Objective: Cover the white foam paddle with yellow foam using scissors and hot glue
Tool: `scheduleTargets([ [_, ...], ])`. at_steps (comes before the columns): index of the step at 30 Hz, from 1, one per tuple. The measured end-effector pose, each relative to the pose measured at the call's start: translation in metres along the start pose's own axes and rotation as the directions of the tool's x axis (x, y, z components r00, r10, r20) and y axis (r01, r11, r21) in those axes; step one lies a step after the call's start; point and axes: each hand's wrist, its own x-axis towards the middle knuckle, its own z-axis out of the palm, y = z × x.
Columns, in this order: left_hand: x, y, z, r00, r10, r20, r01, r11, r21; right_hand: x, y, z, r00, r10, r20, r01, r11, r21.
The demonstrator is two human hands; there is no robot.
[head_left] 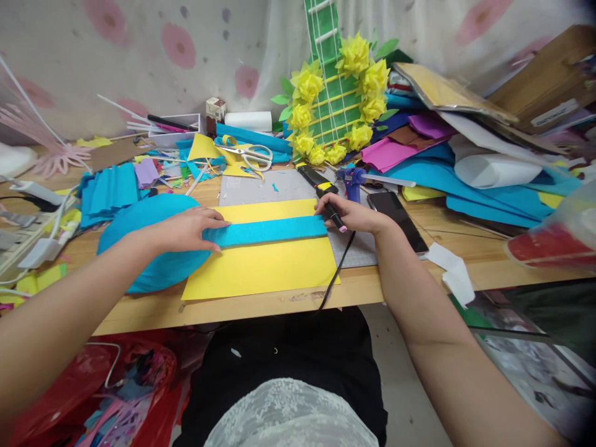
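Note:
A blue paper strip [267,231] lies across a yellow sheet [261,264] on the wooden table [139,313]. My left hand [186,230] presses flat on the strip's left end, over a blue paper disc [153,248]. My right hand [356,215] sits at the strip's right end and grips a black glue gun [323,189] with a yellow band, its cord [338,267] trailing off the table's front edge.
Scissors [251,155], a grey cutting mat [265,186] and paper scraps lie behind the sheet. A phone [398,220] rests right of my hand. Yellow paper flowers [339,99] on a green model, stacked coloured papers [465,174] and a power strip [32,192] crowd the edges.

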Motion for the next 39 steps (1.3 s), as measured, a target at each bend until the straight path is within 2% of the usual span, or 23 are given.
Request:
scheduleTargets([
  [5,-0.003,-0.002,0.006,0.999,0.019,-0.032,-0.021,0.998,-0.059,0.000,-0.001,0.001,1.000,-0.007,-0.005,0.007,1.000,0.001],
  [9,-0.008,0.000,0.014,0.980,-0.058,-0.190,0.052,0.998,-0.039,0.000,-0.002,0.000,1.000,-0.013,0.000,0.013,1.000,-0.006],
  [14,-0.014,0.007,0.024,0.905,-0.214,-0.367,0.201,0.977,-0.075,0.000,0.000,0.000,1.000,-0.003,0.017,0.003,1.000,0.008],
  [18,-0.018,0.011,0.035,0.837,-0.331,-0.436,0.312,0.943,-0.117,0.002,0.005,0.001,1.000,-0.005,0.014,0.005,1.000,0.030],
  [21,-0.020,0.012,0.041,0.806,-0.406,-0.432,0.388,0.912,-0.133,0.003,0.007,0.001,1.000,-0.014,0.008,0.014,1.000,0.024],
  [26,-0.019,0.010,0.045,0.822,-0.421,-0.383,0.415,0.904,-0.101,0.003,0.004,0.000,1.000,-0.012,0.023,0.011,1.000,0.009],
  [34,-0.018,0.008,0.049,0.829,-0.406,-0.385,0.424,0.905,-0.042,0.005,0.002,-0.001,0.999,0.008,0.044,-0.009,0.999,0.032],
  [39,-0.017,0.007,0.050,0.823,-0.417,-0.387,0.429,0.901,-0.059,0.009,-0.005,-0.003,0.997,0.026,0.074,-0.028,0.999,0.017],
])
